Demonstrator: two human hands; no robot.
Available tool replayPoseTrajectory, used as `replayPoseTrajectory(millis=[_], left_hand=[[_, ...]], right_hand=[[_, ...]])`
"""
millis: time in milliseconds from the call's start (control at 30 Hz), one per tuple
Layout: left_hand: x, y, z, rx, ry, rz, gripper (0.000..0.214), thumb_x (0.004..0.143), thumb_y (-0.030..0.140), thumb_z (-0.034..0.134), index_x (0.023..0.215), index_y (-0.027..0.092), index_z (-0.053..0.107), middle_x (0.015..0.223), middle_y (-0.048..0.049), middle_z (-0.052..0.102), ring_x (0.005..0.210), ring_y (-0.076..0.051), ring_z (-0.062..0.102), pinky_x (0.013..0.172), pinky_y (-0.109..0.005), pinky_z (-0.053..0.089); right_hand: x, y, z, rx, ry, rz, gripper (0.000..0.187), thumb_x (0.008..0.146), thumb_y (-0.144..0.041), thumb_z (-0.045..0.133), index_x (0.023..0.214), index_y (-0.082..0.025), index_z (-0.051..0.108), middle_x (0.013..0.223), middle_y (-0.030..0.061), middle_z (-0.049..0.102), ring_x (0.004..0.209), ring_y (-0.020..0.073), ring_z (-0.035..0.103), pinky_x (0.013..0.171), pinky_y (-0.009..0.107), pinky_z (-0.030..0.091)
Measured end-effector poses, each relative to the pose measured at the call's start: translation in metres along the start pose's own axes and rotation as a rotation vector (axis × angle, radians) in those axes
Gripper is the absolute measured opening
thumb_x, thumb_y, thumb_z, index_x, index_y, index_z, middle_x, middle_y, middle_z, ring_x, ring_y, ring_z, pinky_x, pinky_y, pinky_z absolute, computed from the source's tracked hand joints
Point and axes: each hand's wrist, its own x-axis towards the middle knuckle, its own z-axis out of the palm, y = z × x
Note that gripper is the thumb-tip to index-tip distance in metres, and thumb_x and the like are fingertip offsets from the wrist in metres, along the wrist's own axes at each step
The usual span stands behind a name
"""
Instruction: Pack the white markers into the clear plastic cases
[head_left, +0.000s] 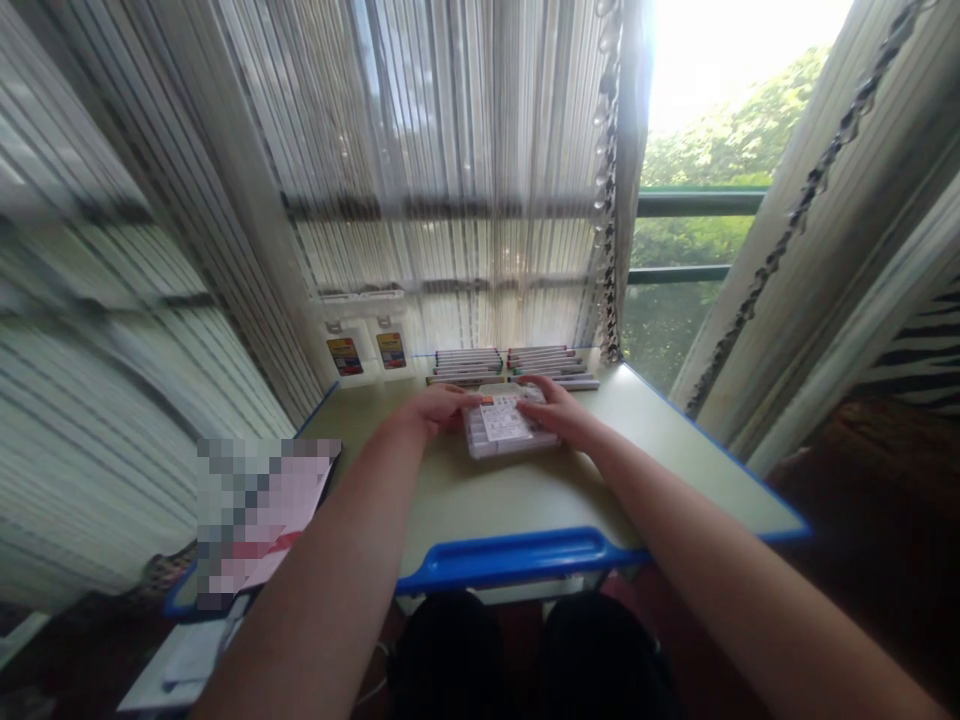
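Note:
A translucent plastic case [504,440] with a white printed label and a small orange patch is held just above or on the desk [465,500]; I cannot tell if it touches the top. Around its left side my left hand [444,407] is closed, thumb near the upper left corner. On the opposite side my right hand [561,412] grips the case, with fingers at the top edge and thumb over the label. Behind the case lie two stacks of pens, a left stack [468,364] and a right stack [546,360], set in rows.
Two clear hanging packs with yellow and dark labels [391,350] stand at the desk's back left. A pink sheet [289,510], partly pixelated, lies at the left edge. The desk has a raised blue front lip [517,553]. Curtains [465,150] hang directly behind it.

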Motion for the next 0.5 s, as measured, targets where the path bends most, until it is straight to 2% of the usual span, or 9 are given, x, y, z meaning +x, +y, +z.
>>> replayPoseTrajectory(millis=[133, 233, 367, 500], left_hand=[[0.005, -0.002, -0.004, -0.096, -0.038, 0.071, 0.016, 0.061, 0.016, 0.078, 0.071, 0.013, 0.065, 0.072, -0.0036, 0.068, 0.066, -0.013, 0.063, 0.063, -0.026, 0.052], [0.005, -0.001, -0.003, -0.158, -0.016, 0.15, 0.021, 0.058, 0.013, 0.079, 0.075, 0.013, 0.065, 0.075, -0.0031, 0.069, 0.069, -0.014, 0.064, 0.069, -0.029, 0.053], [0.003, 0.003, -0.001, -0.172, -0.005, 0.265, 0.032, 0.055, 0.016, 0.081, 0.082, 0.013, 0.064, 0.078, -0.0034, 0.069, 0.074, -0.015, 0.065, 0.078, -0.032, 0.052], [0.002, 0.005, 0.003, -0.073, 0.034, 0.453, 0.039, 0.057, 0.024, 0.08, 0.091, 0.014, 0.064, 0.086, -0.0036, 0.069, 0.078, -0.014, 0.064, 0.084, -0.034, 0.049]], right_hand=[[0.0, -0.003, 0.001, 0.285, -0.011, 0.174, 0.077, 0.068, -0.024, 0.071, 0.137, -0.023, 0.036, 0.111, 0.01, 0.064, 0.092, 0.0218, 0.067, 0.079, 0.038, 0.057], [-0.001, -0.008, 0.001, 0.421, -0.001, 0.262, 0.084, 0.067, -0.021, 0.072, 0.139, -0.02, 0.03, 0.108, 0.0119, 0.067, 0.091, 0.0232, 0.067, 0.079, 0.04, 0.058], [-0.002, -0.01, 0.0, 0.484, 0.027, 0.153, 0.089, 0.065, -0.021, 0.073, 0.14, -0.019, 0.026, 0.116, 0.0122, 0.063, 0.1, 0.0224, 0.064, 0.087, 0.041, 0.054], [0.0, -0.009, -0.002, 0.435, 0.057, -0.008, 0.092, 0.065, -0.024, 0.072, 0.142, -0.022, 0.022, 0.122, 0.0126, 0.058, 0.105, 0.0225, 0.061, 0.09, 0.042, 0.052]])
